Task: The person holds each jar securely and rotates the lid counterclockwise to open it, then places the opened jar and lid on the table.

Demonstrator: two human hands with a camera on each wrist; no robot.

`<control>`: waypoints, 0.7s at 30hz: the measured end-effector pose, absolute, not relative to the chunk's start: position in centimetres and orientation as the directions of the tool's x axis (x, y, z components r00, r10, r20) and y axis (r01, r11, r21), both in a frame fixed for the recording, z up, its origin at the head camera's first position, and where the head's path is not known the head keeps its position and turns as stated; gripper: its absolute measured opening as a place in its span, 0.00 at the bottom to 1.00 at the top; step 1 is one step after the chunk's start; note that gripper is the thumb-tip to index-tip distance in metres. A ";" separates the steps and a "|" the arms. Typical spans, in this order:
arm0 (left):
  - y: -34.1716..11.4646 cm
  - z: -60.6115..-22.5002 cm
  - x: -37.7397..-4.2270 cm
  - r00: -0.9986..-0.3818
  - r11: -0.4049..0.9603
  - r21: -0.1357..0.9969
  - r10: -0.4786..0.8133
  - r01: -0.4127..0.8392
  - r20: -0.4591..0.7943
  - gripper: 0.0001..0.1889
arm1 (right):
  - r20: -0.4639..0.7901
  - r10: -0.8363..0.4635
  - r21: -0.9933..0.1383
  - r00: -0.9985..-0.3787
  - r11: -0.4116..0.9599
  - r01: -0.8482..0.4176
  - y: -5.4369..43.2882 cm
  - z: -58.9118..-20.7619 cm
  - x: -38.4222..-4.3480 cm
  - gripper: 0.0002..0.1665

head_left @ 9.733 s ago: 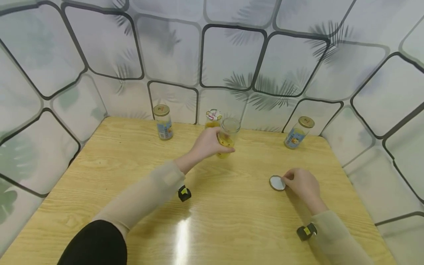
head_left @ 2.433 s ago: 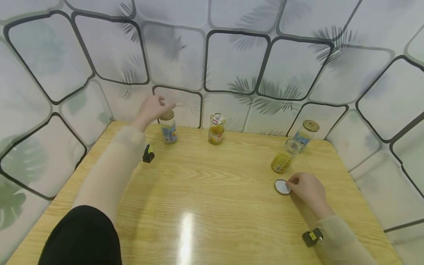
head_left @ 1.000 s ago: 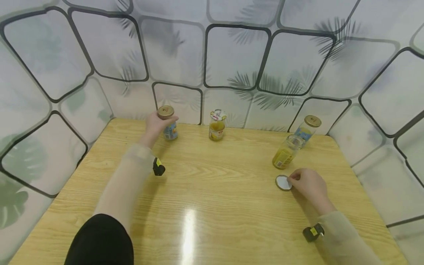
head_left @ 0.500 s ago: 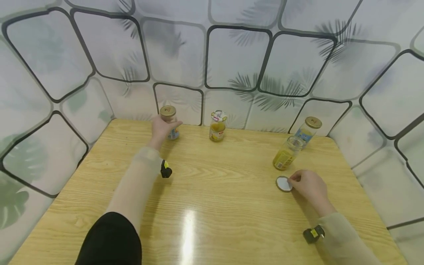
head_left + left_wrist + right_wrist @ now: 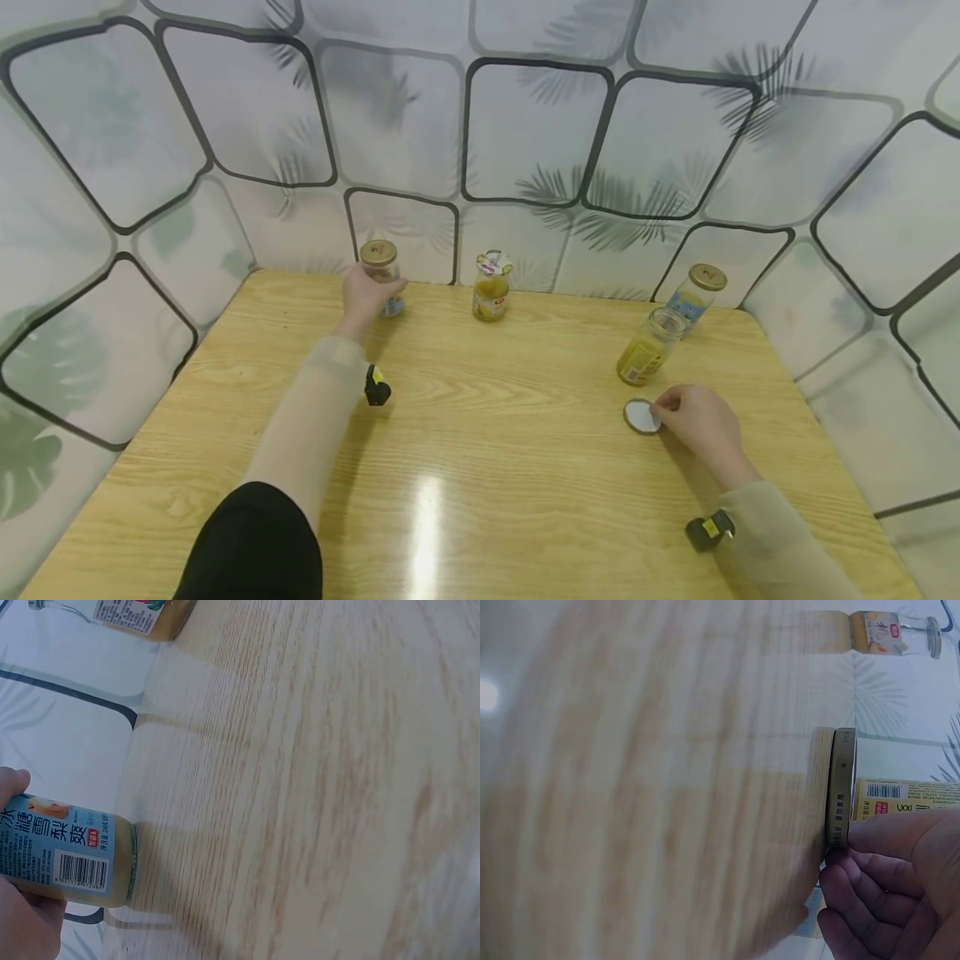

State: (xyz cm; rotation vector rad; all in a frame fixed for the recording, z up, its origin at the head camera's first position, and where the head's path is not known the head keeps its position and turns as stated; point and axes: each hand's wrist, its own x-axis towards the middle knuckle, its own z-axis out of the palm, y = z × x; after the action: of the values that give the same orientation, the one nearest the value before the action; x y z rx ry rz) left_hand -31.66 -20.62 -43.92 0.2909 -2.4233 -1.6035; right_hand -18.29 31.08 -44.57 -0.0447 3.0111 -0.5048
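At the back left of the table, my left hand (image 5: 365, 292) grips a glass jar (image 5: 379, 252) with a gold lid. In the left wrist view, fingers and thumb wrap this jar (image 5: 94, 851), its blue label showing and its base at the tabletop. My right hand (image 5: 703, 427) pinches the edge of a round jar lid (image 5: 641, 416), white inside facing up. Seen from the right wrist, the lid's gold rim (image 5: 841, 787) lies between thumb and fingers, close over the wood. Just behind it stands a lidless jar (image 5: 642, 357) with yellow contents and a yellow label.
A jar with a patterned white lid (image 5: 491, 292) stands at the back middle. Another gold-lidded, blue-labelled jar (image 5: 703, 282) is at the back right, partly behind the lidless one. A patterned wall (image 5: 536, 133) borders the wooden table (image 5: 480, 467).
The lidless jar, earlier in my left hand near the middle, now stands at the right. My left hand has moved to the left jar and taken hold of it. The right hand keeps its pinch.
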 end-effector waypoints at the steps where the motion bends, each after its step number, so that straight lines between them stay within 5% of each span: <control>1: -20.6 -44.0 -31.7 -0.955 0.390 0.920 -0.285 -0.041 0.078 0.28 | -0.081 -0.044 -0.326 -0.996 0.945 -0.015 31.1 -44.6 -18.3 0.14; 14: -20.8 -43.7 -31.5 -0.948 0.429 0.901 -0.308 -0.059 0.085 0.27 | -0.091 -0.044 -0.321 -0.995 0.947 -0.012 30.8 -44.4 -18.3 0.14; 21: -20.4 -40.5 -31.5 -0.957 0.484 0.875 -0.251 0.008 0.148 0.28 | -0.093 -0.034 -0.315 -0.995 0.949 -0.003 30.9 -44.4 -18.2 0.13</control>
State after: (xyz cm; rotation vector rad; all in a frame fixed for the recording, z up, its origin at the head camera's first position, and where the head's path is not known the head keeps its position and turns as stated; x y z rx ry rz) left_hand -31.54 -20.41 -40.46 0.2076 -2.4765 -1.4614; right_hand -18.20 30.88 -44.37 -0.0286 3.0045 -0.4860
